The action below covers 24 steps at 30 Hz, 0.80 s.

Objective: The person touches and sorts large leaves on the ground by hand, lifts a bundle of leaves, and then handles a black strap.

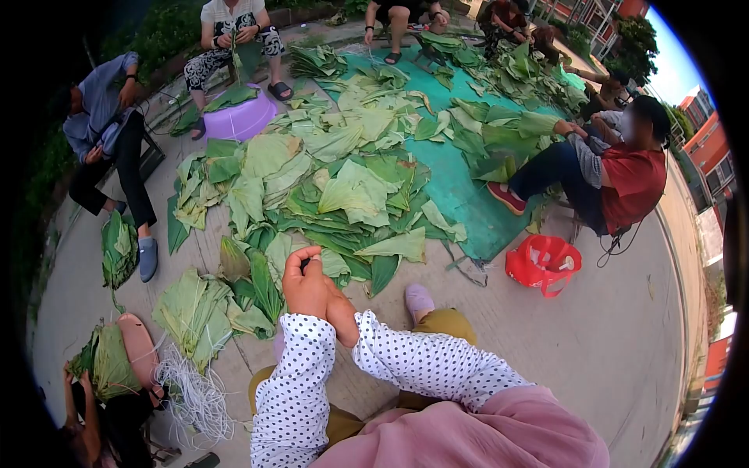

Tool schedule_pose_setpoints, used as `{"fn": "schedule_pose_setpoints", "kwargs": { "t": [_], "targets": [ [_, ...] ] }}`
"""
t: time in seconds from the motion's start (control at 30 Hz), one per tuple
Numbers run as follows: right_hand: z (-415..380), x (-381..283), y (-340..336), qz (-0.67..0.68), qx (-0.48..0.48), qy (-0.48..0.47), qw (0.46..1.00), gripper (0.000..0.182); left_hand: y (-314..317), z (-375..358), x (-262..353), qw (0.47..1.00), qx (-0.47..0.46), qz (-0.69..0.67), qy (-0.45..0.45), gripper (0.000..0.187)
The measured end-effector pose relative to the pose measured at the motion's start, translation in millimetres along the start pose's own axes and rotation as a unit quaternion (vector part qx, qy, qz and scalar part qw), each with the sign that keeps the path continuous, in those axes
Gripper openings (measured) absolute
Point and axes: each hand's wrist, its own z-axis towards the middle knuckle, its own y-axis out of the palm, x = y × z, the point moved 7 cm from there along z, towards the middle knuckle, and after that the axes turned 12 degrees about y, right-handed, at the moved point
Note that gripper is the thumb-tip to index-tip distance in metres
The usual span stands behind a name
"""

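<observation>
My left hand (306, 290) is held out in front of me over the near edge of a pile of large green leaves (355, 195). Its fingers are curled, with a small dark spot between finger and thumb that I cannot make out. Close against it, my right hand (341, 313) is partly covered, and its fingers are hidden. Both wrists come out of white sleeves with dark dots. To the left of my hands, a fanned stack of paler leaves (195, 310) lies on the concrete.
White strings (195, 402) lie tangled at lower left. A red bag (544, 265) stands at right, beside a green tarp (449, 171) bearing more leaves. A purple basin (240, 117) is at upper left. Several people sit around the pile, some handling leaves.
</observation>
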Motion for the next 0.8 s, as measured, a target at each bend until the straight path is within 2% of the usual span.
{"fn": "schedule_pose_setpoints", "kwargs": {
  "t": [0.33,0.4,0.47,0.8],
  "targets": [
    [0.4,1.5,-2.6,-0.035,-0.004,0.005,0.999,0.041,-0.2,-3.3,7.8,1.0,-0.002,0.013,-0.009,0.013],
    [9.3,8.9,-12.1,-0.113,0.013,-0.026,0.993,0.044,1.5,-1.7,7.4,1.0,-0.003,0.014,-0.012,0.012],
    [1.5,5.0,-7.0,-0.061,-0.002,0.008,0.998,0.046,1.2,-1.1,6.2,1.0,-0.001,0.027,-0.004,0.012],
    [2.8,6.1,-8.4,-0.1,0.009,-0.012,0.995,0.047,-1.3,-1.1,-2.3,1.0,-0.003,0.01,0.006,0.012]
  ]
}}
